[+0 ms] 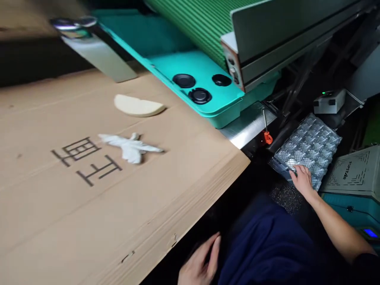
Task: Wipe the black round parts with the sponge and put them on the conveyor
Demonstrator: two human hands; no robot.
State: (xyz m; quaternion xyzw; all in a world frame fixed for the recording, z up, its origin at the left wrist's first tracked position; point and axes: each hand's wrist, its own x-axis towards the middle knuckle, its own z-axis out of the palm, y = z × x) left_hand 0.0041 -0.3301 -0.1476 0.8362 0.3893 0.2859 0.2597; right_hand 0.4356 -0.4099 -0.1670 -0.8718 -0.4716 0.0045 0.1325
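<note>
At the right, my right hand (303, 183) is at the near edge of a clear plastic tray (314, 144) with rows of moulded pockets. Its fingers are bent over the edge, gripping it. The tray lies low, beyond the cardboard-topped table. My left hand (197, 261) hangs at the bottom, beside the table's front edge, with nothing in it. A gap shows between its thumb and fingers, which are loosely curved. My dark blue clothing (273, 245) fills the space between the hands.
On the cardboard (178, 190) lie a crumpled white cloth (130, 147) and a cream half-round piece (139, 106). A teal tray (166, 63) with black round parts (200, 95) sits under a green ribbed conveyor belt (196, 23). A grey-lidded machine (353, 168) stands at right.
</note>
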